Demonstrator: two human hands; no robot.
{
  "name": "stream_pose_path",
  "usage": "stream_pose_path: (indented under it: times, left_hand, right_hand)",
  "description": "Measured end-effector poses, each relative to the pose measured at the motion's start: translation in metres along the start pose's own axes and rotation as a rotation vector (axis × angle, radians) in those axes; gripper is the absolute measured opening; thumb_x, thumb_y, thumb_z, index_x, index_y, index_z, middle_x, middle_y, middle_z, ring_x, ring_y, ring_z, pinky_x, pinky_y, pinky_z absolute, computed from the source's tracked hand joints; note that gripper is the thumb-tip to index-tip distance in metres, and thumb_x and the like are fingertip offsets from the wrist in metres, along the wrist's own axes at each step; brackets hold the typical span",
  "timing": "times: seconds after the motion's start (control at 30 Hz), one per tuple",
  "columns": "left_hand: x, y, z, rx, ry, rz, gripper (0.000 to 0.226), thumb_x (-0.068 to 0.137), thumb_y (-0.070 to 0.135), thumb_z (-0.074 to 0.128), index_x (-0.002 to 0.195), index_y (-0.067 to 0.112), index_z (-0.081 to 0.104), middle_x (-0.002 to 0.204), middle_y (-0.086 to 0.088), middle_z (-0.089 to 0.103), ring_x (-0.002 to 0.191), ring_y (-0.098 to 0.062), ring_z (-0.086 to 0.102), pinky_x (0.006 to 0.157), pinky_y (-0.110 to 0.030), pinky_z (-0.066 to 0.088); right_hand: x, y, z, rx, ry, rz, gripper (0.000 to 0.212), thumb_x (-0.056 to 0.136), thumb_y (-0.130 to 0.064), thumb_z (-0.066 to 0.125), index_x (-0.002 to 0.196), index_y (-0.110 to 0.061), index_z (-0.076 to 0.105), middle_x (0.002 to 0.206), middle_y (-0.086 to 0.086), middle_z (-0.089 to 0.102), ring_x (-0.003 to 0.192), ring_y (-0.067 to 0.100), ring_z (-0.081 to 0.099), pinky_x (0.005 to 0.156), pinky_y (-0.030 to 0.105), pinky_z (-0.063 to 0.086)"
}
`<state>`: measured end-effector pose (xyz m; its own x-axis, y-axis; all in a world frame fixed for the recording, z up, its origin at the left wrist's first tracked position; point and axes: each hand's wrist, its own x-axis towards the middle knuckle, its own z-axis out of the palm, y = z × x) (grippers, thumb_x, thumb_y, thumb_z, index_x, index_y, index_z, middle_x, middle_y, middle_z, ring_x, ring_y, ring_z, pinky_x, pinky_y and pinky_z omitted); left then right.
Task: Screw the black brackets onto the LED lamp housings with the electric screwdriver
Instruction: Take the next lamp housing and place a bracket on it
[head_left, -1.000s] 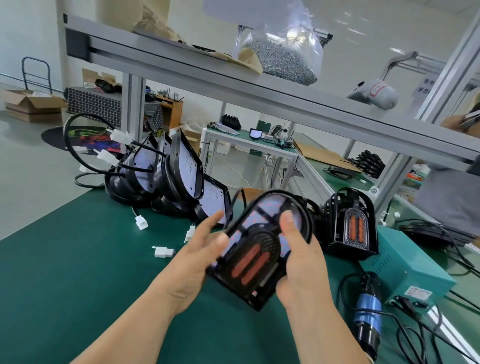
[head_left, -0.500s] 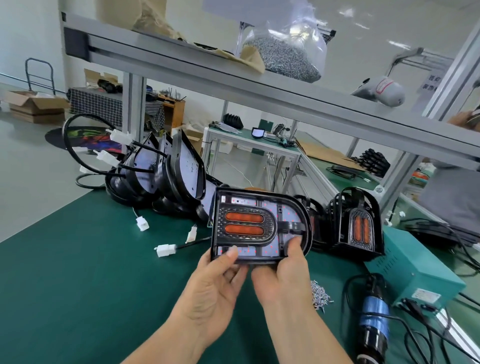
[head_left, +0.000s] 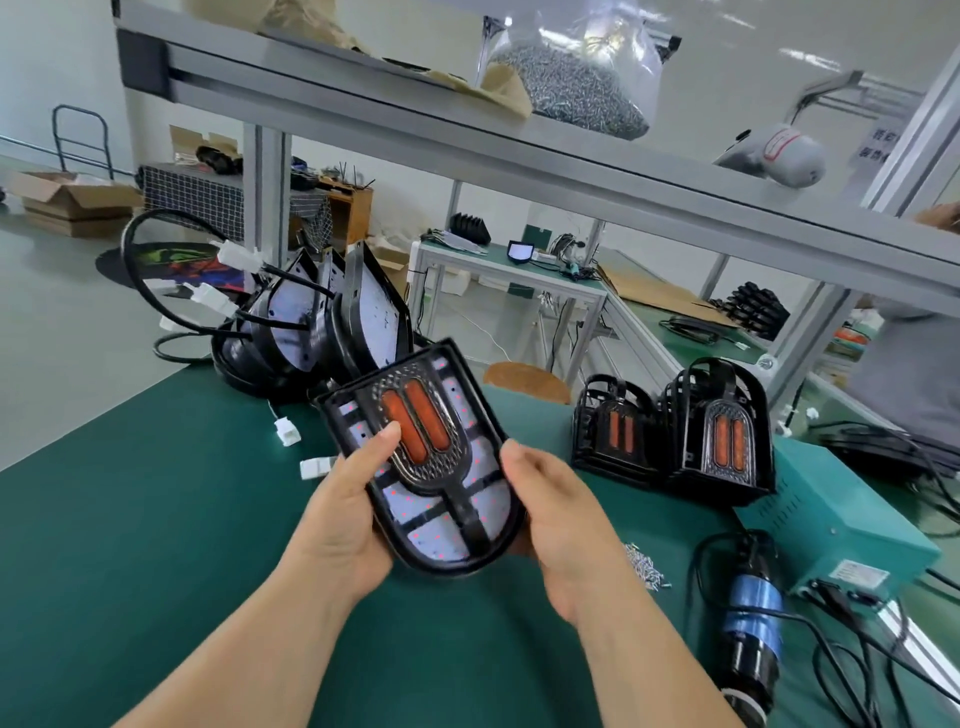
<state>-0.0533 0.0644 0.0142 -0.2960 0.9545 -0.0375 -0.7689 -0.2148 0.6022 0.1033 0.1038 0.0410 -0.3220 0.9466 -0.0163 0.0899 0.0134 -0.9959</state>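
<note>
Holding the LED lamp housing (head_left: 431, 467) tilted above the green surface (head_left: 156, 519), the grip is two-handed: the left hand (head_left: 348, 514) pinches its left edge, thumb on the face, and the right hand (head_left: 561, 525) curls round its right edge. Loose screws (head_left: 644, 564) and the electric screwdriver (head_left: 748, 629) lie to the right. Two more lamps (head_left: 675, 431) stand upright beyond.

Fingers of left hand (head_left: 343, 514) and right hand (head_left: 566, 530) hidden behind lamp housing (head_left: 431, 467); only thumbs show on front.
Electric screwdriver (head_left: 753, 623), 4 o'clock: bit end lost behind right forearm (head_left: 649, 654) near bottom edge.
Loose screws (head_left: 644, 564): pile partly behind right hand.
Label (head_left: 857, 571) on teal box (head_left: 831, 509), 4 o'clock: print too small to read.
Wall sign (head_left: 878, 143), 2 o'clock: characters blurred.
Person (head_left: 914, 374), 3 o'clock: cut by right edge.
</note>
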Motion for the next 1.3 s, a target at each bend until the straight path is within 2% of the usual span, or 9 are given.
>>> stream_pose_path:
  times: [0.2,0.3,0.47,0.57,0.7,0.87,1.07,1.17,1.3]
  left_hand:
    - [-0.004,-0.004,0.000,0.120,-0.063,-0.077,0.053,0.076,0.021,0.071,0.125,0.004,0.064,0.118,-0.024,0.069,0.103,-0.039,0.070,0.078,-0.049,0.059]
    - [-0.003,-0.004,-0.001,0.157,-0.039,-0.038,0.046,0.070,0.016,0.076,0.113,0.002,0.069,0.109,-0.023,0.072,0.095,-0.038,0.073,0.074,-0.048,0.060]
    - [0.000,-0.001,0.000,0.199,-0.038,0.035,0.019,0.068,0.015,0.077,0.085,0.008,0.078,0.098,-0.023,0.075,0.081,-0.034,0.075,0.066,-0.042,0.060]
    - [0.001,0.000,0.000,0.203,-0.057,0.026,0.019,0.072,0.018,0.074,0.088,0.010,0.079,0.101,-0.021,0.075,0.086,-0.034,0.075,0.069,-0.043,0.061]
    - [-0.003,-0.002,0.001,0.249,-0.140,-0.093,0.047,0.077,0.031,0.074,0.117,0.007,0.071,0.117,-0.018,0.071,0.108,-0.036,0.069,0.087,-0.048,0.059]
    - [-0.008,-0.015,-0.002,0.476,-0.253,-0.143,0.041,0.067,0.016,0.081,0.108,0.014,0.074,0.112,-0.011,0.074,0.102,-0.026,0.072,0.074,-0.027,0.059]
    - [-0.006,-0.019,-0.003,0.529,-0.221,-0.041,0.029,0.086,0.008,0.066,0.115,0.013,0.065,0.111,-0.011,0.075,0.101,-0.026,0.072,0.074,-0.029,0.059]
    - [-0.003,-0.021,-0.003,0.568,-0.119,0.010,0.022,0.092,0.005,0.062,0.113,0.011,0.067,0.105,-0.010,0.076,0.098,-0.027,0.073,0.084,-0.037,0.054]
    - [0.001,-0.017,-0.007,0.606,-0.062,0.055,0.020,0.093,0.001,0.062,0.110,0.009,0.068,0.103,-0.011,0.077,0.096,-0.030,0.073,0.095,-0.045,0.053]
  right_hand:
    - [-0.004,0.016,0.005,-0.224,0.106,-0.062,0.025,0.099,-0.033,0.058,0.092,-0.011,0.066,0.095,0.008,0.074,0.079,0.015,0.061,0.083,0.040,0.054]
    - [-0.006,0.019,0.008,-0.167,0.127,-0.077,0.021,0.100,-0.029,0.058,0.091,-0.012,0.066,0.091,0.004,0.075,0.081,0.019,0.066,0.082,0.036,0.055]
    - [-0.007,0.019,0.014,-0.106,0.171,-0.096,0.023,0.100,-0.022,0.058,0.096,-0.001,0.064,0.098,0.017,0.073,0.085,0.024,0.063,0.089,0.053,0.053]
    - [-0.008,0.019,0.016,-0.111,0.221,-0.125,0.024,0.100,-0.024,0.059,0.093,-0.002,0.065,0.095,0.016,0.073,0.084,0.033,0.065,0.087,0.049,0.053]
    - [-0.008,0.022,0.021,-0.014,0.312,-0.112,0.021,0.099,-0.026,0.059,0.086,-0.012,0.069,0.083,-0.001,0.076,0.073,0.011,0.067,0.065,0.027,0.054]
    - [-0.004,0.025,0.019,0.048,0.403,-0.059,0.020,0.099,-0.027,0.058,0.085,-0.016,0.068,0.083,-0.004,0.076,0.082,0.019,0.071,0.079,0.037,0.056]
    - [0.000,0.029,0.016,0.105,0.357,-0.018,0.021,0.101,-0.029,0.056,0.093,-0.014,0.068,0.091,0.000,0.077,0.092,0.024,0.072,0.089,0.045,0.056]
    - [-0.001,0.031,0.016,0.130,0.237,0.013,0.009,0.097,-0.017,0.061,0.101,-0.016,0.069,0.097,-0.001,0.077,0.097,0.021,0.072,0.094,0.045,0.054]
    - [-0.001,0.034,0.017,0.033,0.174,-0.014,0.022,0.090,-0.004,0.063,0.103,-0.021,0.066,0.099,-0.003,0.076,0.099,0.022,0.070,0.095,0.042,0.054]
